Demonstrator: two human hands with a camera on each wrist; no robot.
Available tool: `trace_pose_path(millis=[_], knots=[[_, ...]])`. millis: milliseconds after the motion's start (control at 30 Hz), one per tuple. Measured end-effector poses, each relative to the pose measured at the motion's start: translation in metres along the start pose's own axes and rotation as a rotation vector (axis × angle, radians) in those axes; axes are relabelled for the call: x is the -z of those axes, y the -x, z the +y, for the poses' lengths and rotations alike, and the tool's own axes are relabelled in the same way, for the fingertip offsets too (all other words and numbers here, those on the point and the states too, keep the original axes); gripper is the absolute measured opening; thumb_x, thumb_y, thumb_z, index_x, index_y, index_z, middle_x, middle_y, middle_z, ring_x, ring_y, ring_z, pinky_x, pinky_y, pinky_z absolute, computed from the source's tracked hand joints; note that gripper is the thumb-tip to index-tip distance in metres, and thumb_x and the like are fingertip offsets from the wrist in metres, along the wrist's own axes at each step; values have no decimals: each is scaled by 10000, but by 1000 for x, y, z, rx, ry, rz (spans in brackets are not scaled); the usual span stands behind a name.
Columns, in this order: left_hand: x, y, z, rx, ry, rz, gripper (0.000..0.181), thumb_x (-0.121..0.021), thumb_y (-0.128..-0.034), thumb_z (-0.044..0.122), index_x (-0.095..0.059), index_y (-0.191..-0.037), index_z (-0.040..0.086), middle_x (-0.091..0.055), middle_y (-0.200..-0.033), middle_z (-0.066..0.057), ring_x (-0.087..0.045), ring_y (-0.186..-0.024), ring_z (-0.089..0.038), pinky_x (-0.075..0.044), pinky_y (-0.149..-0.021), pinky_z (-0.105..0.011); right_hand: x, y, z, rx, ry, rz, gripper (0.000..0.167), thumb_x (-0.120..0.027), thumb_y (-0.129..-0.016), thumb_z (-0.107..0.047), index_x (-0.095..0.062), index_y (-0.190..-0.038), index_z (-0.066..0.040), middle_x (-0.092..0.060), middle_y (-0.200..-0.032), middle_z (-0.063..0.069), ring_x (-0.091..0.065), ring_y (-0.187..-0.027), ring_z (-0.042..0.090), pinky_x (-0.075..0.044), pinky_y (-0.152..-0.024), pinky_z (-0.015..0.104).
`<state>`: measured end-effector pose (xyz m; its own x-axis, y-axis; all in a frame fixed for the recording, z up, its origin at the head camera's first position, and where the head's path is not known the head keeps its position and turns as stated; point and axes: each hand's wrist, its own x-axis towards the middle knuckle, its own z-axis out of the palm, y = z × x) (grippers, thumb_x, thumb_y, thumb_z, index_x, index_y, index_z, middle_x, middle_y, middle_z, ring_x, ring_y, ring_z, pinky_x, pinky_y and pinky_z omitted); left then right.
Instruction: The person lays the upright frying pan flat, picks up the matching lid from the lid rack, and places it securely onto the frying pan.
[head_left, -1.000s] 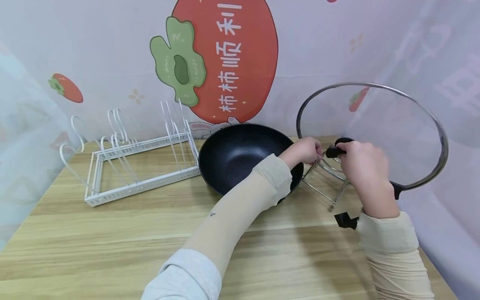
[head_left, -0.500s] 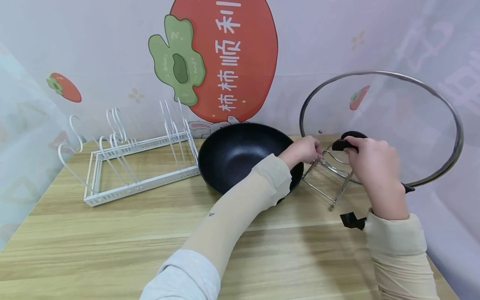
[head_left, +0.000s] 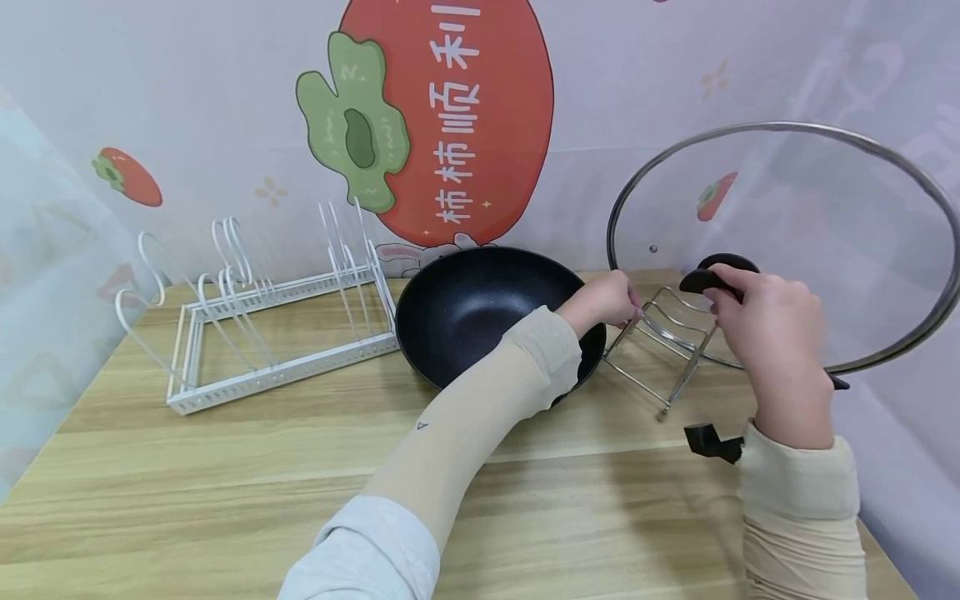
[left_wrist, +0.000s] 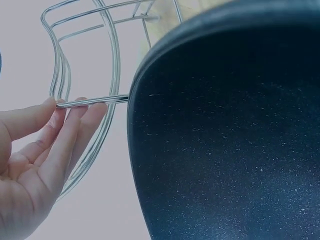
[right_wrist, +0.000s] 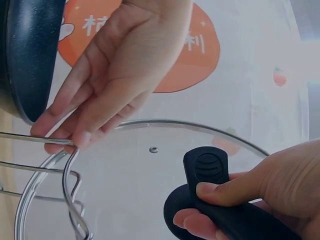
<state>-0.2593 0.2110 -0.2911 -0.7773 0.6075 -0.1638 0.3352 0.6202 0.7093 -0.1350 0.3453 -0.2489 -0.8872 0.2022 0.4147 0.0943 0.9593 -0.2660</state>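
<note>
1. Two bare hands work at the right end of the table (head_left: 247, 492), apart from each other, each gripping something different.
2. The left hand (head_left: 603, 300) pinches the upper wire of a metal stand (head_left: 687, 375) between thumb and fingertips. The stand rests on the table, just right of a black pan (head_left: 480, 312).
3. The right hand (head_left: 776, 329) is clamped on the black handle (right_wrist: 240, 217) of a big glass lid (head_left: 810, 217), its thumb lying on top and its fingers curled underneath.
4. The lid is steeply tilted, at the far side of the stand, with the left part of its metal rim showing behind the wires. Whether the two touch, I cannot tell. A small round vent (right_wrist: 154, 149) sits in the glass.
5. The pan is on the table with its dark inside in view, and the left sleeve (head_left: 480, 392) crosses in front of its near edge.
6. A white rack (head_left: 285, 368) with tall looped dividers stands left of the pan, close beside it.
7. Behind everything hangs a pale cloth (head_left: 225, 108) printed with a large red fruit (head_left: 495, 125), green leaves and white characters.
</note>
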Motion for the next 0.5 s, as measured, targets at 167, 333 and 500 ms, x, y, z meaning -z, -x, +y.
trace_pose_path(millis=[167,333,500], knots=[[1,1,-1,-14,4,13,100,-677,-999,97,-746,-1018,26,-714,-985,-22,-688,-808,-109,-536,-715,-191,4,1,-2,17,-16,43,319,-640,-1016,-157,-682,-1308,-37,-678,-1070,331,-555,-617,470,-326,-451,413],[0,2,-1,-24,-4,17,98,-678,-999,99,-750,-1019,35,-710,-974,-14,-684,-798,-106,-537,-730,-201,8,2,-3,34,-27,72,307,-651,-1008,-136,-690,-1293,-27,-684,-1055,324,-559,-622,482,-323,-464,418],[0,4,-2,-47,-28,20,118,-668,-1005,100,-760,-1036,34,-721,-1007,-12,-675,-810,-97,-526,-720,-185,13,3,-5,18,-30,68,315,-649,-1012,-142,-685,-1307,-38,-699,-1025,303,-578,-677,524,-327,-442,406]])
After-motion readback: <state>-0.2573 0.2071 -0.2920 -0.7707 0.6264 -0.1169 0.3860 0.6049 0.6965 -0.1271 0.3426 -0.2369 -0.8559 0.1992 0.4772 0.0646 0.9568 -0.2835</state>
